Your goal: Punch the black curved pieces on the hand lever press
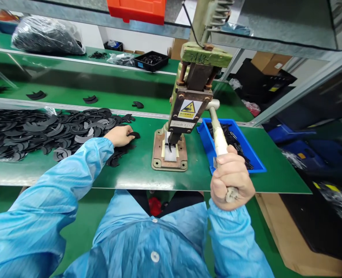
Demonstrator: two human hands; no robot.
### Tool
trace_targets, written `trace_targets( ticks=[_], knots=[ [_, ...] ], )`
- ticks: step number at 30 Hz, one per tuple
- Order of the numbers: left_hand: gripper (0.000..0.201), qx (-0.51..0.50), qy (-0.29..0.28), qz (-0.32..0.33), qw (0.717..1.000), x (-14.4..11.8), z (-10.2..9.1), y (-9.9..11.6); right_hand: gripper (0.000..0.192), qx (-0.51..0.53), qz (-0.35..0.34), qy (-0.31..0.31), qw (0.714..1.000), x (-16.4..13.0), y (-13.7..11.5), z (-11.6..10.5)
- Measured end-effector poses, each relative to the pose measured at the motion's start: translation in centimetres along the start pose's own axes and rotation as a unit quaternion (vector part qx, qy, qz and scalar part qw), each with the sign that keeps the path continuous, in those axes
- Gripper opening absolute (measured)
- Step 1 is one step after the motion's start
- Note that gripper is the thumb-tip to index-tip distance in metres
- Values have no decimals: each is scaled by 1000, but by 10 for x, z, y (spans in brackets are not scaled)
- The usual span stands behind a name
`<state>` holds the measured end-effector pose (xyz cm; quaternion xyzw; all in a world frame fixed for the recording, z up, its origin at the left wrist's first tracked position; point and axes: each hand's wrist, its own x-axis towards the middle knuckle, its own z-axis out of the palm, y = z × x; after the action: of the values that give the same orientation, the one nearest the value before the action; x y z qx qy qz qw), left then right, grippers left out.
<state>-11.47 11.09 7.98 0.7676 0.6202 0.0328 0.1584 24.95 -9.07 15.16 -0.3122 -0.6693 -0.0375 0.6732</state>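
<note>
Gripping lever (219, 139) w/ right hand (231, 177); left hand (119, 136) pinches black piece (135, 134)

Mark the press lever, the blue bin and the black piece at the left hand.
press lever (219, 136), head view, on the pale shaft above the right hand (231, 177).
blue bin (206, 142), head view, on its left wall.
black piece (135, 134), head view, on its flat face at the left hand (119, 136) fingertips.

The press (175, 127) stands on the surface (136, 170) between the hands: just right of the left hand (119, 135), which rests on the heap of parts (43, 129); the tray (231, 144) lies behind the right hand (231, 179).
</note>
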Motion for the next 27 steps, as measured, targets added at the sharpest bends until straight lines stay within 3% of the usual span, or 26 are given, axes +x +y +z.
trace_targets(
  ticks=[8, 11, 14, 17, 21, 27],
  knots=[
    [27, -85, 32, -5, 996, -11, -28, -8, 25, 3, -5, 5, 1000, 0, 0, 2],
    [35, -194, 36, -15, 980, -17, -28, 2, 26, 2, -6, 7, 1000, 0, 0, 3],
    [40, -386, -15, -16, 922, -24, -13, 30, 27, 0, -6, 9, 1000, 0, 0, 3],
    [45, -478, -81, 12, 875, -25, 9, 62, 30, -3, -7, 13, 1000, 0, -1, 4],
    [41, -474, -97, 52, 874, -17, 32, 89, 30, -3, -3, 10, 1000, 1, -2, 4],
    [40, -454, -103, 107, 878, 2, 50, 100, 31, -11, 8, 9, 1000, -1, -3, 3]
  ],
)
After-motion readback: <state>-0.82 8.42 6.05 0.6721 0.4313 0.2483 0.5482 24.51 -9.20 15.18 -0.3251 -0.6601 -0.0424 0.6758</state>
